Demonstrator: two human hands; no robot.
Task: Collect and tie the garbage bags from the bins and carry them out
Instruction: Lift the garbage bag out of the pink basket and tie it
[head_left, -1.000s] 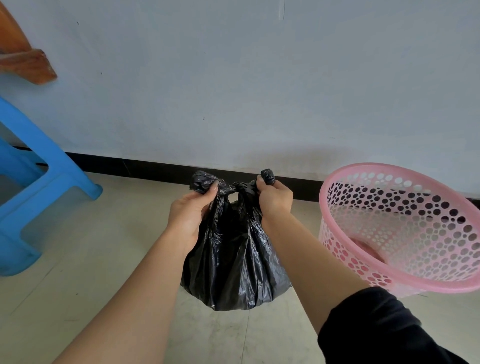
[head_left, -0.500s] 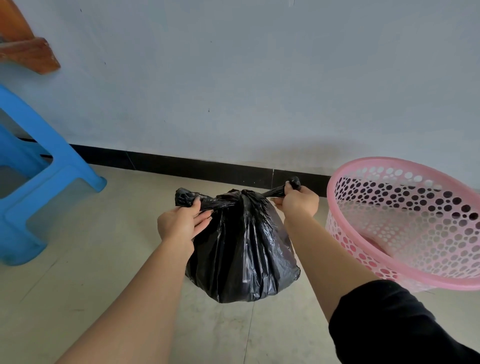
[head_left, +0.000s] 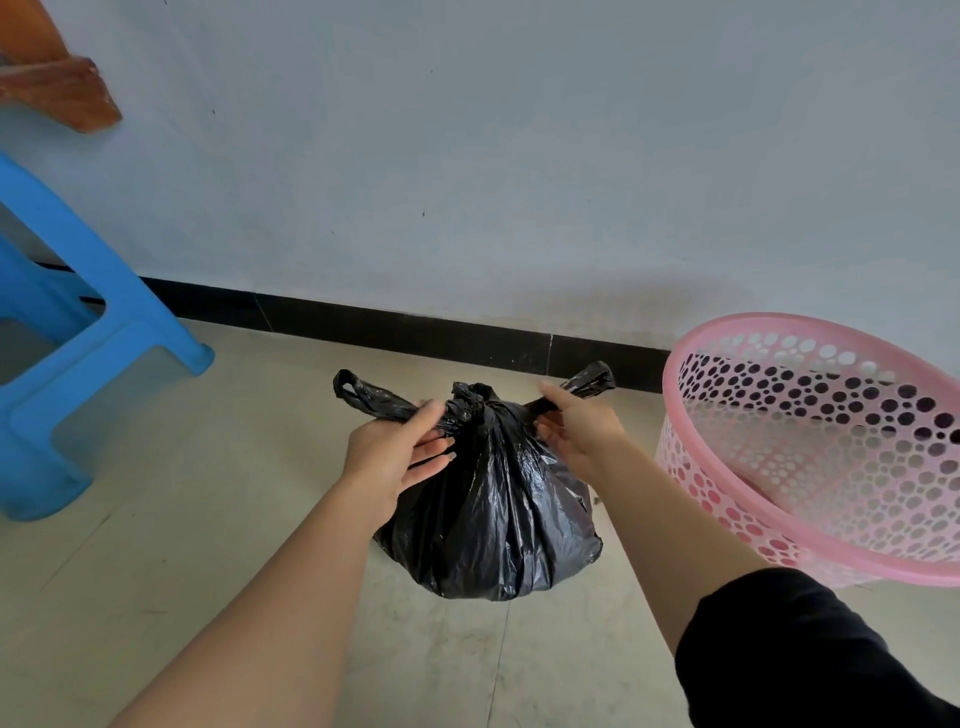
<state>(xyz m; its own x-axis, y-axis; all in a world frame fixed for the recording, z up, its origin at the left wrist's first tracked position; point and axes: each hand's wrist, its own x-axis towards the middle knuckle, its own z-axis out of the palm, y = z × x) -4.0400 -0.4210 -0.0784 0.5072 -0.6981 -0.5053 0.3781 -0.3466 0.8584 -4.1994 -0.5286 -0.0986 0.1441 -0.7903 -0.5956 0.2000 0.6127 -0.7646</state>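
Far left of frame: blue plastic stool (head_left: 78, 358) on the floor (head_left: 208, 519), well apart from the work, wooden bracket (head_left: 62, 88) on the wall upper left; neither likely in the way unless the carry-out swings wide. Left of centre: left hand (head_left: 395, 457) pinched on the left tail (head_left: 374, 400) of the black garbage bag (head_left: 493, 519), thumb over, fingers under, tail end sticking out past the grip twd upper left. Centre: bag hanging or just resting near the floor, can't tell which, w/ a bunched knot (head_left: 470, 402) at its neck btwn the two hands. Right of centre: right hand (head_left: 582, 431) looks half loosened, palm showing, fingers (head_left: 550, 434) spread, thumb on the right tail (head_left: 592, 382); firm grip or sliding off, can't tell, some blur. Risks, as judgement: knot prob. only one throw, so could slip open once weight hangs on it if not pulled snug or doubled; uneven pull w/ one slack hand could drag the knot sideways and leave a gap; thin film could stretch or tear at the tails if yanked hard; bag could drop and spill if both grips ease at once. Right edge: pink perforated bin (head_left: 810, 441) tilted, empty as far as visible, just beside the right forearm; elbow nudge could tip it over.
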